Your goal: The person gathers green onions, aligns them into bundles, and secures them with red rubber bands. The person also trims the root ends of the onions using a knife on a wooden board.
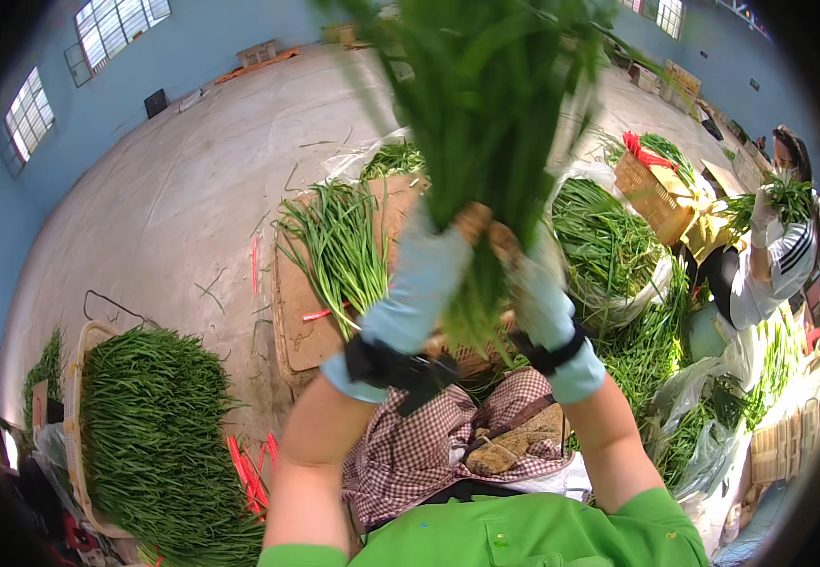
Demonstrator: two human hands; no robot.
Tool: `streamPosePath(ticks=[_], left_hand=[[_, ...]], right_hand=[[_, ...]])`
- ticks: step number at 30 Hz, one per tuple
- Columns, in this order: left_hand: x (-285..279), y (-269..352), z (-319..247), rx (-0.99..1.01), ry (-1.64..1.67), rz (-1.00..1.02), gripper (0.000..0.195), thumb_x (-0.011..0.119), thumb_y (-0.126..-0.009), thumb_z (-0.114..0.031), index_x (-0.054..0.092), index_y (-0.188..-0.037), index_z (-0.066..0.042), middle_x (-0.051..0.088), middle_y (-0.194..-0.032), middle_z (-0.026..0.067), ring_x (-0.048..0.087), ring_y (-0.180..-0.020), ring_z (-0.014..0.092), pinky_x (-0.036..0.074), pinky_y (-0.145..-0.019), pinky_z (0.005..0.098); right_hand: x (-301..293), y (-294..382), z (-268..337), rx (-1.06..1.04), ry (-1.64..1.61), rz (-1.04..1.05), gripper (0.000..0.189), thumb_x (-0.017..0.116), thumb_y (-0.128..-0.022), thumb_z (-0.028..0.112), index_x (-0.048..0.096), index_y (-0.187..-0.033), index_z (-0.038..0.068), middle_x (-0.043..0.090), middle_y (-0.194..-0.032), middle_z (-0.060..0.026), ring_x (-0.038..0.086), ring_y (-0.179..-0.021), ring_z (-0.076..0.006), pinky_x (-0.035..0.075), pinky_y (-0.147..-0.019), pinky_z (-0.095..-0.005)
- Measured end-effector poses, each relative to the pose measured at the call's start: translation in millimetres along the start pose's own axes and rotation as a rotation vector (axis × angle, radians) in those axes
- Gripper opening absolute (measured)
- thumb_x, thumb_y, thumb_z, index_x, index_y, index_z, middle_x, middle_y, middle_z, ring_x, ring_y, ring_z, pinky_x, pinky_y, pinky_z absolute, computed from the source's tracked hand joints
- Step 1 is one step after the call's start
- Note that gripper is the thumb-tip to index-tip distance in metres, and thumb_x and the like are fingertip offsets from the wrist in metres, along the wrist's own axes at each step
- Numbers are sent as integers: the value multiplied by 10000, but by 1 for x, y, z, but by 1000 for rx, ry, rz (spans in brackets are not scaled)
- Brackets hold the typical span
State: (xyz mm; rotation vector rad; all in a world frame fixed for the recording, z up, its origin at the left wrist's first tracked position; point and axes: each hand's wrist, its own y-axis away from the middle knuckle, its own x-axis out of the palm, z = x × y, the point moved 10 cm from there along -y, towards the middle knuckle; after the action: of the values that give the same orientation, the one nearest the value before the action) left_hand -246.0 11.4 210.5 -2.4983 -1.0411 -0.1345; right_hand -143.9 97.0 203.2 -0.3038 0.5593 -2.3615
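Observation:
Both my hands wear light blue gloves with dark straps at the wrists. Between them they grip a large bunch of long green leafy stalks [488, 120], likely garlic chives, raised upright before me and blurred at the top. My left hand [424, 269] is on the bunch's left side and my right hand [534, 276] on its right, near the lower ends. Beyond my left hand, a smaller pile of stalks [343, 248] lies on a brown board [296, 283]. A red strip [316, 315] lies by that pile. The bunch hides part of the board.
A crate [77, 425] packed with cut greens [155, 425] stands at left, near red strips [247, 471]. At right are a plastic-lined container of greens [605, 241], loose stalks [644, 354] and a yellow crate [654, 195]. A co-worker [771, 262] there holds greens. A checked cloth [410, 453] covers my lap.

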Motion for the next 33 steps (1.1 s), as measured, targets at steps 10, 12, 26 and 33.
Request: streamPosePath(ticks=[10, 12, 26, 33], left_hand=[[-251, -20, 185, -695, 11, -322, 314, 655, -816, -129, 582, -1100, -19, 635, -992, 87, 610, -852, 196, 514, -744, 342], [-266, -17, 212, -558, -72, -335, 361, 691, -804, -212, 597, -1074, 7, 639, -975, 90, 590, -913, 173, 503, -684, 377], [-310, 52, 171, -377, -387, -585, 822, 674, -830, -165, 125, -1412, 22, 364, -1312, 219, 473, -1064, 158, 432, -864, 247], [-256, 35, 203, -413, -306, -388, 625, 690, -783, -61, 352, -1298, 43, 596, -1071, 94, 586, -888, 169, 476, -783, 250]], right_hand=[[186, -4, -261, 806, -289, 407, 475, 714, -783, 291, 552, -1145, 29, 637, -946, -52, 567, -868, -145, 470, -757, -317], [184, 1, -305, 799, -103, 390, 460, 732, -764, 281, 577, -1109, 20, 640, -962, -63, 569, -868, -159, 464, -747, -322], [106, -17, -230, 355, 759, 335, 628, 597, -824, 331, 407, -1270, -69, 517, -1192, -279, 494, -1137, -367, 394, -965, -382], [132, 14, -257, 418, 784, 439, 416, 599, -796, 213, 559, -1148, -5, 581, -1098, -239, 559, -1046, -343, 446, -896, -379]])
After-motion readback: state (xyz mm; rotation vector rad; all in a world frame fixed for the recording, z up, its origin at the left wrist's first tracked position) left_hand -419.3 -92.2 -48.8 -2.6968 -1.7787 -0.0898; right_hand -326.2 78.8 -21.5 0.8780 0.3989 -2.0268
